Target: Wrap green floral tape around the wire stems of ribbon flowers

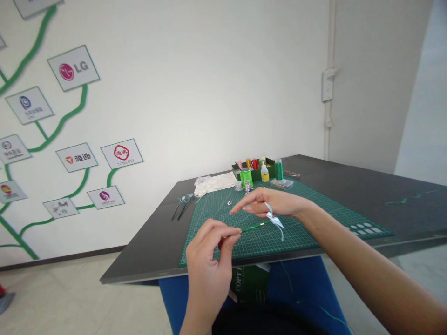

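My left hand (209, 256) pinches one end of a thin stem wrapped in green thread (252, 228) between thumb and fingertips, just above the mat's near part. At the stem's right end is a pale bluish-white flower (274, 219) with narrow, ribbon-like petals. My right hand (274, 201) is over the stem, its fingers stretched to the left and its wrist close behind the flower. Its thumb is mostly hidden, and whether a fine thread runs from its fingertips is too faint to tell.
A green cutting mat (209, 232) lies on the dark table (150, 237). Toward the back stand a box of thread spools (256, 173), a green tub (246, 177), a glue bottle (264, 172) and a green spool (278, 170). Finished-looking stems (183, 204) lie left, near a white sheet (218, 182).
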`<control>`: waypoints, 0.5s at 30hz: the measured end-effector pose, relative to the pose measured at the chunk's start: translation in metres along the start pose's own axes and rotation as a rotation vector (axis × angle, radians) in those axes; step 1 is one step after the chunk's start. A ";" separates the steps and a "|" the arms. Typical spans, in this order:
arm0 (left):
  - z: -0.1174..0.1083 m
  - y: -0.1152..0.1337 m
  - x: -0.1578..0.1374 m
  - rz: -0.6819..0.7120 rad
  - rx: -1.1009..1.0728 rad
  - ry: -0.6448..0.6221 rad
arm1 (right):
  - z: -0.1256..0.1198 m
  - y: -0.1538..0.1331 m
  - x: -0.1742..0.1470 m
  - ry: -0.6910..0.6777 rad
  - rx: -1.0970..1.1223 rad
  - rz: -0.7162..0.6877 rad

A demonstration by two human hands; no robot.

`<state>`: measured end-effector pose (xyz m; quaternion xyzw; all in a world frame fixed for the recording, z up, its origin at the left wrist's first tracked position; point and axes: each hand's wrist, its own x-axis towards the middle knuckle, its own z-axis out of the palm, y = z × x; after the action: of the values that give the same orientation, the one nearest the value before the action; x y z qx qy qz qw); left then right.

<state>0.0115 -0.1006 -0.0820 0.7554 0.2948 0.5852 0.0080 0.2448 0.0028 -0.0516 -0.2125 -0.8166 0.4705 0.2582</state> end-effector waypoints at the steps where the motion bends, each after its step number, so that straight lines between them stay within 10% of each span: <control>1: 0.000 -0.001 0.000 -0.015 -0.006 0.016 | 0.006 0.006 -0.004 -0.001 0.018 0.022; 15: 0.018 -0.021 0.001 -0.304 -0.345 -0.073 | 0.102 0.048 -0.082 0.270 0.378 0.022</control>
<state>0.0183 -0.0768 -0.0937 0.7103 0.3005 0.5912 0.2357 0.2501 -0.0900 -0.1547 -0.2301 -0.6696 0.5852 0.3952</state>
